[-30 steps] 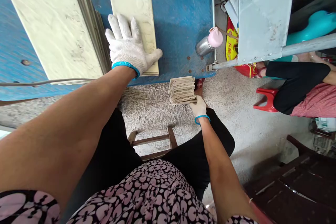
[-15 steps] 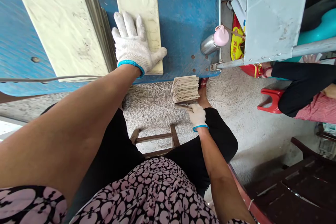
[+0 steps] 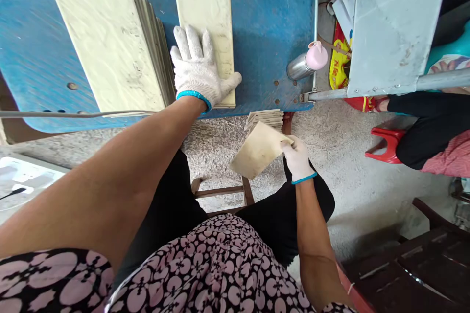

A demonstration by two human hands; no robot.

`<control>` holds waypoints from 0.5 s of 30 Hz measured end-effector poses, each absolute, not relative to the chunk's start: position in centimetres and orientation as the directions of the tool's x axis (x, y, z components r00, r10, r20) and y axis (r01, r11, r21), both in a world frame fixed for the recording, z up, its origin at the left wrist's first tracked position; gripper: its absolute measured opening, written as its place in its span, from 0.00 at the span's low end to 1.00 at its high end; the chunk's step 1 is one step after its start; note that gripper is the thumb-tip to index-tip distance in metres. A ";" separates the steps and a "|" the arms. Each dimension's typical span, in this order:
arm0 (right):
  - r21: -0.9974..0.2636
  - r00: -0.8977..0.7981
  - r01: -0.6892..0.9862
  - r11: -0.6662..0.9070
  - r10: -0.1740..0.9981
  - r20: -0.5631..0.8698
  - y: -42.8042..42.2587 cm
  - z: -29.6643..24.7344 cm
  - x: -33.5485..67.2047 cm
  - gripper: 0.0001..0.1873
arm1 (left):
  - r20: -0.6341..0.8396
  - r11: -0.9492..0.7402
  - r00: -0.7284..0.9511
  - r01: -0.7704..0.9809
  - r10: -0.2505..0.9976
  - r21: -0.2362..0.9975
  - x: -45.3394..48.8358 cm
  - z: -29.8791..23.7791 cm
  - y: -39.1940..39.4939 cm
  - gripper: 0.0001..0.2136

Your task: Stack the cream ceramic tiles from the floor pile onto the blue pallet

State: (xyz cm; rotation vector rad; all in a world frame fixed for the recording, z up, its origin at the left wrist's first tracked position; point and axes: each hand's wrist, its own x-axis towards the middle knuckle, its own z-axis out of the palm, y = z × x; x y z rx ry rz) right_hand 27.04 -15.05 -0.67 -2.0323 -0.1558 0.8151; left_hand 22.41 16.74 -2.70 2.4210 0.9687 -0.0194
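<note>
The right hand, in a white knit glove with a blue cuff, is gripping a small square cream ceramic tile piece by its right-hand edge, fingers clenched over that edge, and is holding it tilted in the air just below the near edge of the blue workbench top. Directly behind the piece, at that same near edge, a stack of similar small cut tile pieces is standing on the rough concrete floor. The left hand, gloved likewise, is lying flat and spread, not clenched, on a long narrow cream tile strip resting on the bench top. Left of the strip, a stack of large cream marbled tiles is leaning on the bench. At the right edge of the bench a steel flask with a pink cap is lying. Judgement: the held piece is likely rigid, fairly heavy for its size, brittle, and sharp at its cut edges; a grip across two opposite edges would be safer than a one-edge pinch.
</note>
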 end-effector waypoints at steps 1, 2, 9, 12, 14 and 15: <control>-0.827 0.799 -0.228 -0.513 0.386 -0.460 -14.6 0.0 27.9 0.19 | -0.201 -0.604 0.743 0.645 0.638 0.467 22.4 -2.6 16.8 0.55; -0.860 0.826 -0.253 -0.443 0.363 -0.430 -13.9 0.6 28.9 0.20 | -0.204 -0.603 0.743 0.646 0.638 0.468 22.4 -2.4 16.8 0.55; -0.976 0.906 -0.160 -0.149 0.370 -0.205 -5.1 3.1 38.9 0.21 | -0.279 -0.576 0.733 0.667 0.620 0.473 22.4 -1.1 17.0 0.54; -0.988 0.879 -0.084 -0.129 0.457 -0.135 -0.7 2.4 42.9 0.21 | -0.287 -0.593 0.733 0.673 0.617 0.442 22.5 -0.9 17.0 0.53; -0.984 0.851 -0.061 -0.169 0.507 -0.140 1.8 1.4 44.9 0.22 | -0.284 -0.609 0.734 0.674 0.617 0.419 22.6 -0.9 17.1 0.52; -0.979 0.844 -0.042 -0.200 0.517 -0.142 2.9 0.6 45.8 0.22 | -0.283 -0.616 0.733 0.676 0.619 0.404 22.6 -0.9 17.1 0.52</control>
